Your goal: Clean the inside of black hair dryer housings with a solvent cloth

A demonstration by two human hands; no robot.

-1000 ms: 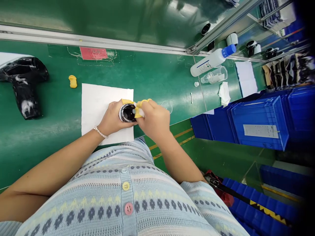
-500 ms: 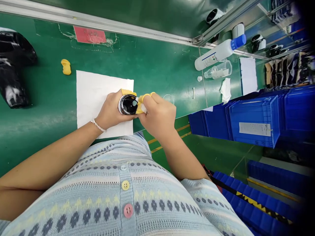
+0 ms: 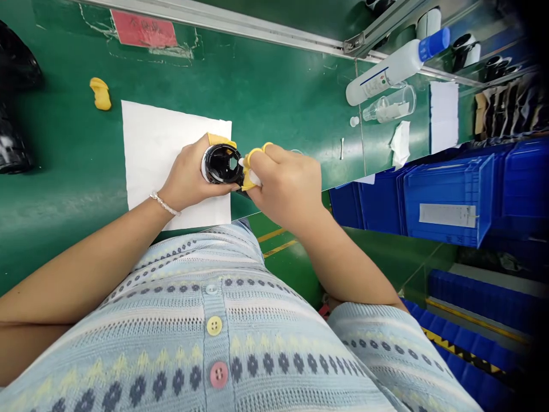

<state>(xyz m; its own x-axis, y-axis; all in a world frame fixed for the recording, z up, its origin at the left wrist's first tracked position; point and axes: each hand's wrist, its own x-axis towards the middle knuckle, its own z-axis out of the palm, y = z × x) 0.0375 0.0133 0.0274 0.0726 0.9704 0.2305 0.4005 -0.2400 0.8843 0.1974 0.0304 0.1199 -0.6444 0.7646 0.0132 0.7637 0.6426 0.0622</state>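
Note:
My left hand (image 3: pixel 186 174) is wrapped round a black, hollow, round housing (image 3: pixel 218 167) with a pale outer edge, its open end facing up. Yellow finger cots cover some fingertips on both hands. At the housing's right rim, my right hand (image 3: pixel 287 180) is closed in a pinch on a small white-tipped swab (image 3: pixel 241 162), mostly hidden by the fingers. A sheet of white paper (image 3: pixel 158 149) lies under the left hand on the green table (image 3: pixel 274 86). Another yellow finger cot (image 3: pixel 100 93) rests on the table beyond the paper.
Black housings (image 3: pixel 15 137) stand at the far left. To the right are a white bottle with blue cap (image 3: pixel 386 71), a clear plastic bottle (image 3: pixel 388 106), a loose cotton swab (image 3: pixel 342 149) and a crumpled white wipe (image 3: pixel 401 143). Blue bins (image 3: pixel 446 194) stand beyond the table's right edge.
The view has shifted, so the table things sit higher in the picture. My right hand has turned slightly and moved a little away from the housing, its white tip still near the rim.

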